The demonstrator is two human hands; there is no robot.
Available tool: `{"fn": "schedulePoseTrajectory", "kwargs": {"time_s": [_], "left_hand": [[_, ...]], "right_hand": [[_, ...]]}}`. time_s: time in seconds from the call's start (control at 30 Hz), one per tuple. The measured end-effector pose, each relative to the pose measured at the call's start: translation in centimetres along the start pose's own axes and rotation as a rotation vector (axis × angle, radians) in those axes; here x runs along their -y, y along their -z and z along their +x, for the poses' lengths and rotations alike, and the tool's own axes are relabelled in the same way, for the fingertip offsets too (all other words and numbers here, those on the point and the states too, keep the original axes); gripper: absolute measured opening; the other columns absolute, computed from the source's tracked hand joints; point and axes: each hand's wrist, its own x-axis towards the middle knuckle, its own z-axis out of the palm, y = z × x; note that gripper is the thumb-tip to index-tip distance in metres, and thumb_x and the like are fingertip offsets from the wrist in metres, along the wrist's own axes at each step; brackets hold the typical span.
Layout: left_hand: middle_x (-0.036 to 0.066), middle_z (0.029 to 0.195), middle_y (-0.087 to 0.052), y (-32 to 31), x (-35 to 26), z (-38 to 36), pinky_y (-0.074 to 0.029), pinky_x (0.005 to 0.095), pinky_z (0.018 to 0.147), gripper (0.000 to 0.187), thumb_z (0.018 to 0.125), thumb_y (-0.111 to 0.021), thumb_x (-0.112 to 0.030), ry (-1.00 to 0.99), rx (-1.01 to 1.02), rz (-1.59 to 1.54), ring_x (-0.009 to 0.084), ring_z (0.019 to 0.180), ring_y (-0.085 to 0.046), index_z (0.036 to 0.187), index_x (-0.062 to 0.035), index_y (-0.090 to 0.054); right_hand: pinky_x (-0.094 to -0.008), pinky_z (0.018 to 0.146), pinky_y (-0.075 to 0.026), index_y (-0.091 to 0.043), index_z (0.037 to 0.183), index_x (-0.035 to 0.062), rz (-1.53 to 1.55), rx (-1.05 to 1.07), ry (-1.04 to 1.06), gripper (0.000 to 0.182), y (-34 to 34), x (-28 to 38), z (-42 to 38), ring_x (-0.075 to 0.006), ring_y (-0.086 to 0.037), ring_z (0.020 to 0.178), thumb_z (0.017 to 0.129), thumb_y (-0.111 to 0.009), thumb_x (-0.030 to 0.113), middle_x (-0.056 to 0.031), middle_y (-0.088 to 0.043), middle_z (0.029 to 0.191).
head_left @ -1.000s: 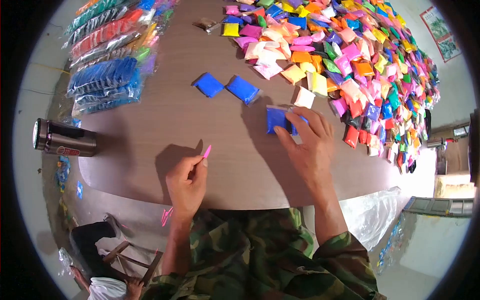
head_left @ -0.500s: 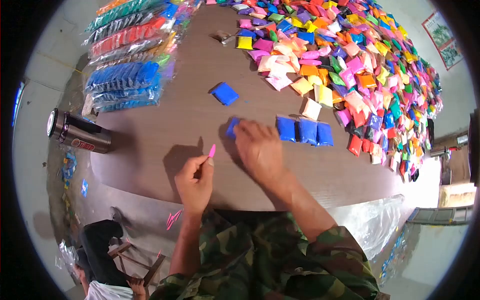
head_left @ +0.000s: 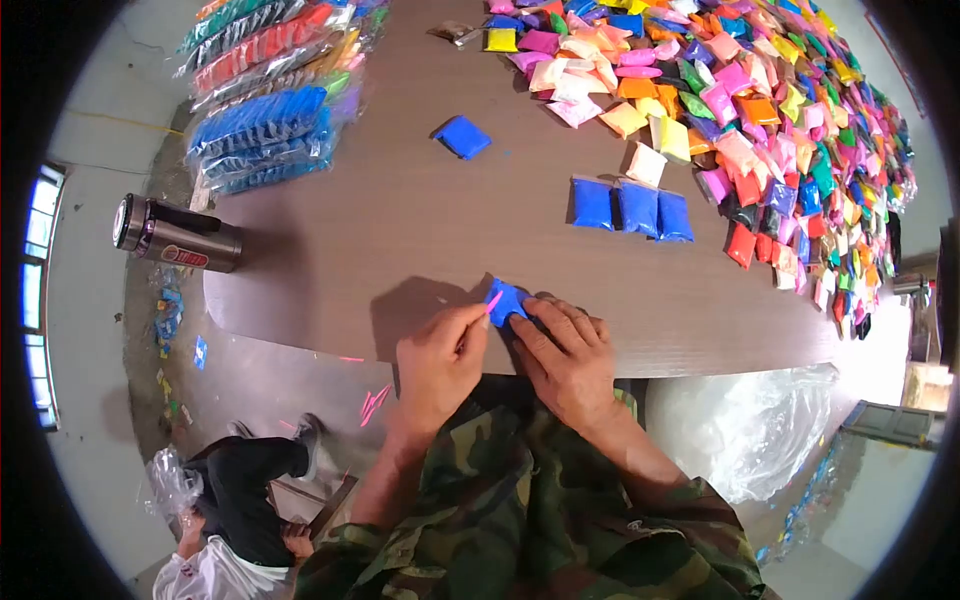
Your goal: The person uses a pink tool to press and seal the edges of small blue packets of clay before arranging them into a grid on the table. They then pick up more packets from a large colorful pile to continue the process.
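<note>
Rightward of the flask (head_left: 190, 238), the grip of the left hand (head_left: 442, 352) is pinching a pink strip (head_left: 494, 302) over a blue packet (head_left: 511, 299); the right hand (head_left: 570, 358) is gripping its edge. Uneven pressing could be making the packet skid or crease.

The one camera, head-worn, looks forward and down from above the near edge of the table (head_left: 370, 215) (fairly close, I'd say).

Blue packet (head_left: 511, 297) askew, pink stick (head_left: 494, 302) at left edge.
</note>
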Motion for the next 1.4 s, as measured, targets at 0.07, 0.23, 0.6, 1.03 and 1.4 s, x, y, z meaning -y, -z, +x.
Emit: {"fn": "schedulePoseTrajectory", "kwargs": {"time_s": [0.07, 0.23, 0.6, 1.03, 1.4], "left_hand": [[0.009, 0.074, -0.069, -0.4, 0.9, -0.3, -0.048, 0.0299, 0.058, 0.009, 0.098, -0.079, -0.008, -0.085, -0.007, 0.061, 0.0100, 0.062, -0.059, 0.107, -0.0055, -0.078], [0.014, 0.076, -0.071, 1.6, 1.2, 1.3, -0.051, 0.0339, 0.058, 0.007, 0.099, -0.077, -0.006, -0.057, -0.033, 0.229, 0.0189, 0.060, -0.065, 0.106, -0.0046, -0.078], [0.012, 0.093, -0.078, -0.4, -0.2, 1.0, -0.059, 0.0453, 0.065, 0.006, 0.100, -0.074, -0.012, -0.109, 0.102, 0.236, 0.0364, 0.078, -0.076, 0.105, -0.0098, -0.075], [0.015, 0.093, -0.077, 0.0, -1.8, 1.9, -0.058, 0.0456, 0.064, 0.010, 0.100, -0.076, -0.013, -0.252, 0.086, 0.280, 0.0353, 0.078, -0.076, 0.108, -0.0080, -0.077], [0.016, 0.092, -0.076, 0.0, 0.5, 5.5, -0.060, 0.0536, 0.072, 0.015, 0.093, -0.074, -0.024, -0.172, 0.257, 0.365, 0.0408, 0.086, -0.076, 0.099, -0.0100, -0.071]], "right_hand": [[-0.0413, 0.088, -0.049, -0.078, 0.124, 0.0156, -0.012, -0.015, 0.003, 0.045, 0.0, 0.1, 0.1, -0.0261, -0.068, 0.121, 0.080, -0.087, 0.013, -0.0027, -0.070, 0.132], [-0.0396, 0.087, -0.049, -0.081, 0.120, 0.0167, 0.017, -0.056, -0.010, 0.041, -0.4, 0.0, 0.2, -0.0259, -0.069, 0.117, 0.080, -0.089, 0.014, -0.0011, -0.071, 0.131], [-0.0405, 0.088, -0.048, -0.080, 0.121, 0.0162, 0.043, -0.043, -0.038, 0.036, -0.1, 0.1, 0.4, -0.0247, -0.067, 0.119, 0.086, -0.088, 0.020, -0.0018, -0.067, 0.128], [-0.0428, 0.089, -0.050, -0.081, 0.121, 0.0166, 0.047, -0.056, -0.053, 0.035, -0.8, 0.1, 0.2, -0.0254, -0.066, 0.119, 0.087, -0.087, 0.024, -0.0032, -0.067, 0.129], [-0.0478, 0.097, -0.055, -0.080, 0.119, 0.0074, 0.099, -0.043, -0.050, 0.035, -1.4, 0.4, 0.7, -0.0347, -0.068, 0.115, 0.085, -0.087, 0.013, -0.0126, -0.070, 0.125]]}}
